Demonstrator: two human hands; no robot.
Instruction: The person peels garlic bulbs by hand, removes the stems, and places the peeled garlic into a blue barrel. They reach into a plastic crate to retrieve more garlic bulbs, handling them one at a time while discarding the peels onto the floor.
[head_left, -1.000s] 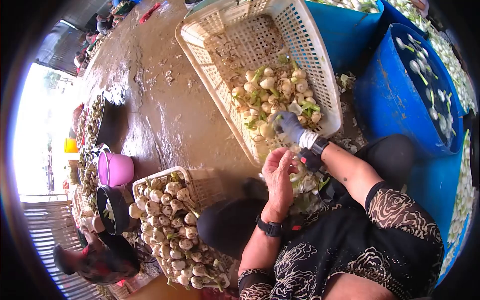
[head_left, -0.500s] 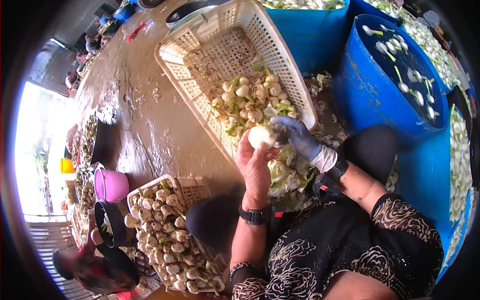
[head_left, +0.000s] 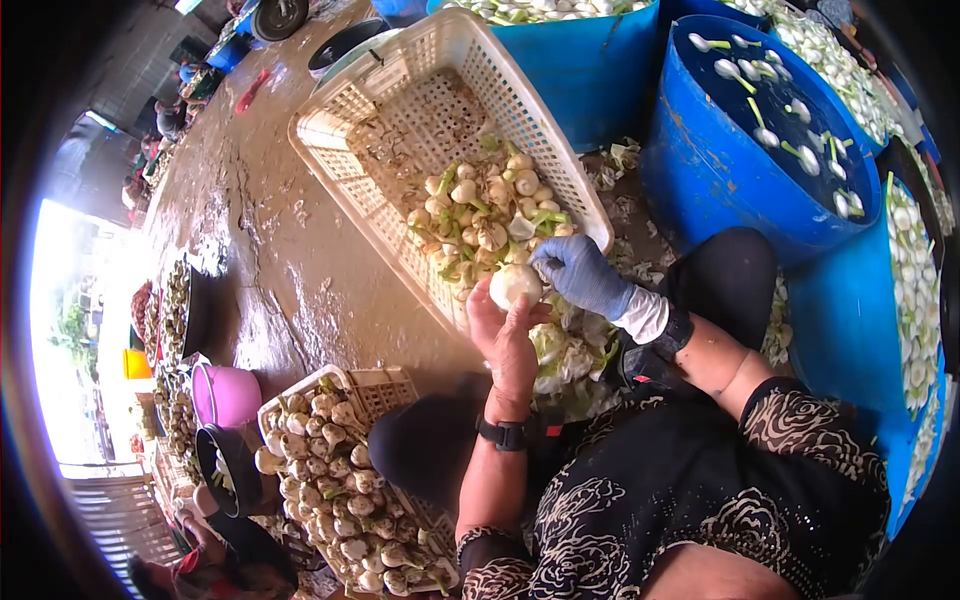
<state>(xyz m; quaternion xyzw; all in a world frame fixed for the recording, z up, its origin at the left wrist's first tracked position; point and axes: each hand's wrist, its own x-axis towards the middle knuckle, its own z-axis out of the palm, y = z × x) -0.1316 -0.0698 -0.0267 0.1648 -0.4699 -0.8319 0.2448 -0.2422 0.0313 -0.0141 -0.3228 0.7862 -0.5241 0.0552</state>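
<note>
My bare left hand (head_left: 508, 345) holds a peeled white onion (head_left: 514, 286) between thumb and fingers. Just right of it, my right hand (head_left: 588, 278), in a blue-grey glove, has its fingers pinched together close by the onion; I cannot make out what, if anything, is in them. Beyond both hands stands a large cream plastic crate (head_left: 330, 135) with several onions (head_left: 492, 236) and dry skins in its near half. Pale peelings (head_left: 568, 350) lie heaped below my hands.
Whole onions fill a smaller crate (head_left: 385, 385) at lower left, beside a pink bucket (head_left: 226, 394) and a black bucket (head_left: 228, 470). Onions float in a blue water tub (head_left: 690, 170) at right. A person (head_left: 225, 560) is at lower left. The floor (head_left: 270, 200) is wet.
My right hand has turned and drawn slightly off the onion, its fingers now more curled. My left hand keeps hold of the onion. The whole view has shifted slightly.
</note>
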